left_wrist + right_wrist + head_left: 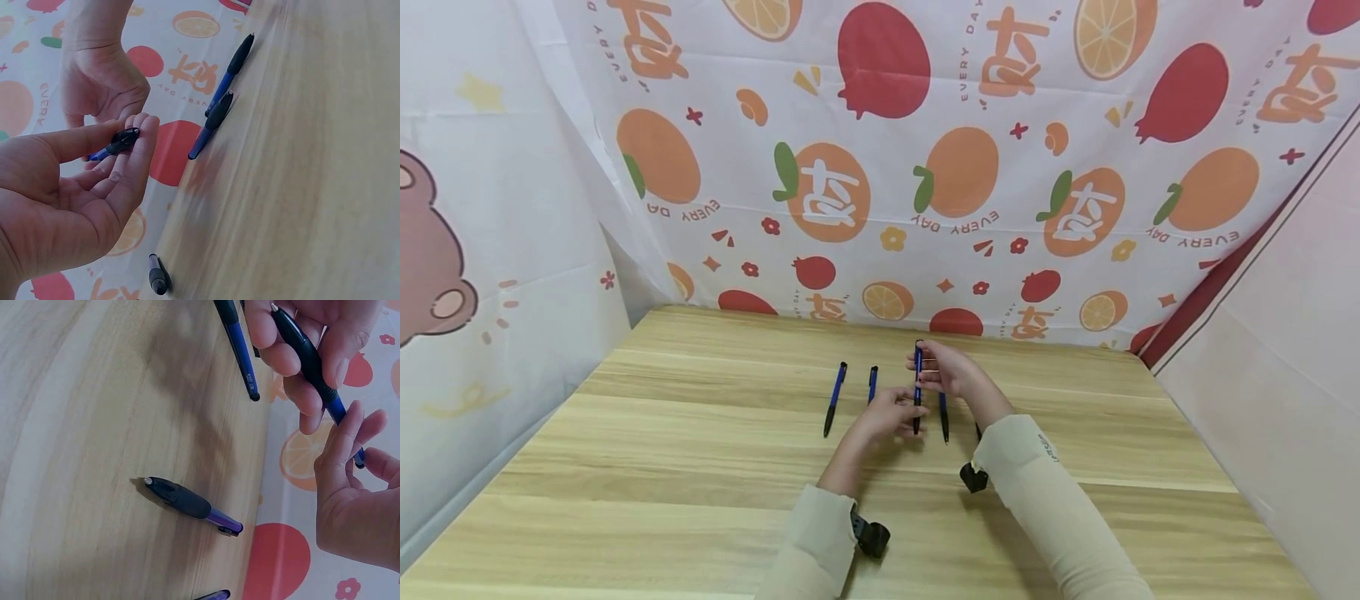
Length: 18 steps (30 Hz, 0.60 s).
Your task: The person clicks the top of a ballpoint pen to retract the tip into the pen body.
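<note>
Both hands hold one blue ballpoint pen [918, 367] with a black grip, raised above the table. My left hand [891, 412] pinches the black grip near the writing tip between thumb and fingers. At the blue end, my right hand [951, 367] pinches the barrel with its fingertips. The left wrist view shows the pen's dark grip [124, 141] between the left thumb and fingers, with the right hand [106, 84] behind. In the right wrist view the pen [306, 353] slants from the left hand [350, 337] down to the right hand [359, 494].
Similar pens lie on the wooden table [662, 450]: one at the left [835, 400], another partly behind the left hand [872, 383], one by the right hand [944, 417], and one mostly hidden by the right sleeve [978, 432]. A fruit-print cloth [880, 183] hangs behind the table.
</note>
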### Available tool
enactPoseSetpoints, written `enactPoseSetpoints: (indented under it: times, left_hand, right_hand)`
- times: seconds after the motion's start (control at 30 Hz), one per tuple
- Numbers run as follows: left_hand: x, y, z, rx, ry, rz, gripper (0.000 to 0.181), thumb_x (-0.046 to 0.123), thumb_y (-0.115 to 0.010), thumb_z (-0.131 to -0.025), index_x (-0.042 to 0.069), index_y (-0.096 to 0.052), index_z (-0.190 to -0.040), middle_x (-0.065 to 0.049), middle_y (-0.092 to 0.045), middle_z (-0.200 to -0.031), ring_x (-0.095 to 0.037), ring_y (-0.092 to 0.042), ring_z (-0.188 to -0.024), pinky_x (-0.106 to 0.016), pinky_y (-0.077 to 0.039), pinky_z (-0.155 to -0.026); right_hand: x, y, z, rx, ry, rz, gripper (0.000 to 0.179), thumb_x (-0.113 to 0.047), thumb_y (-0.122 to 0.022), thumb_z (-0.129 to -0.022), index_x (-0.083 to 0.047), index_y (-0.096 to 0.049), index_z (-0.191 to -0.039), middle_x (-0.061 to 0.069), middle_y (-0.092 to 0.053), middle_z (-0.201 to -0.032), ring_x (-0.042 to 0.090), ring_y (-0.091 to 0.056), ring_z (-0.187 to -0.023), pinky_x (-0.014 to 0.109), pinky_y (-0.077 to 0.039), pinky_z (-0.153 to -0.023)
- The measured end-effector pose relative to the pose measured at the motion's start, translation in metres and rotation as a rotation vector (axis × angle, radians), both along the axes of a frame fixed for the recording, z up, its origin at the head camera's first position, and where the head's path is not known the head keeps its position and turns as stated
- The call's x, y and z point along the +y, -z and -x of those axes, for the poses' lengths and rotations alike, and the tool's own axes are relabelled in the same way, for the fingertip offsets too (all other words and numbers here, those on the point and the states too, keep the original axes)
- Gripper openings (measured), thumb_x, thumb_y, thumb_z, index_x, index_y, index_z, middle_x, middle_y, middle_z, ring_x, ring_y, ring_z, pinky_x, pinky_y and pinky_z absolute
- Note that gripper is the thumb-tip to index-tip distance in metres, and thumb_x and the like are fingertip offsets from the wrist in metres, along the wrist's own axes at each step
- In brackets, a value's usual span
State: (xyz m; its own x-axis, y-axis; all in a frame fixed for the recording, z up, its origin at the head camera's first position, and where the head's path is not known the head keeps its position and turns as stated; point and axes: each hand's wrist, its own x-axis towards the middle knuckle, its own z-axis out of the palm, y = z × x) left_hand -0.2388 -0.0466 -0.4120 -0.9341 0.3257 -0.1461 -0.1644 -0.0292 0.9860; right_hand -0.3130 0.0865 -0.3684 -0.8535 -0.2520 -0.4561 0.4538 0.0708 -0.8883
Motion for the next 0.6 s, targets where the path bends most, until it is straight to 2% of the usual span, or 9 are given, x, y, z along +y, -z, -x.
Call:
enactPoseSetpoints:
  times: [0.2, 0.4, 0.6]
  left_hand:
    - [-0.0006, -0.0033, -0.0018, 0.001, -0.005, -0.002, 0.030, -0.003, -0.051, -0.091, -0.015, -0.044, -0.118, -0.030, -0.057, -0.106, -0.039, -0.062, -0.085, -0.040, -0.054, -0.070]
    - [-0.0001, -0.0045, -0.0029, -0.002, -0.011, -0.023, 0.028, -0.007, -0.051, -0.090, -0.017, -0.044, -0.116, -0.027, -0.057, -0.099, -0.040, -0.061, -0.084, -0.042, -0.053, -0.072]
    - [0.0000, -0.0048, -0.0033, 0.006, -0.008, -0.014, 0.026, -0.008, -0.049, -0.091, -0.016, -0.045, -0.115, -0.029, -0.056, -0.101, -0.041, -0.060, -0.085, -0.045, -0.052, -0.073]
  right_hand:
    - [-0.0004, -0.0015, -0.0005, 0.011, -0.014, -0.004, 0.051, -0.037, -0.039, -0.098, 0.005, -0.049, -0.126, 0.019, -0.050, -0.127, 0.009, -0.050, -0.055, 0.025, -0.052, -0.068]
    - [-0.0011, -0.0018, -0.0022, 0.020, -0.005, -0.013, 0.060, -0.048, -0.036, -0.096, 0.004, -0.052, -0.122, 0.014, -0.058, -0.114, 0.009, -0.050, -0.055, 0.024, -0.052, -0.063]
    - [-0.0020, -0.0020, -0.0021, 0.016, 0.000, -0.018, 0.063, -0.049, -0.032, -0.097, 0.005, -0.049, -0.125, 0.006, -0.061, -0.093, 0.009, -0.048, -0.055, 0.024, -0.051, -0.062]
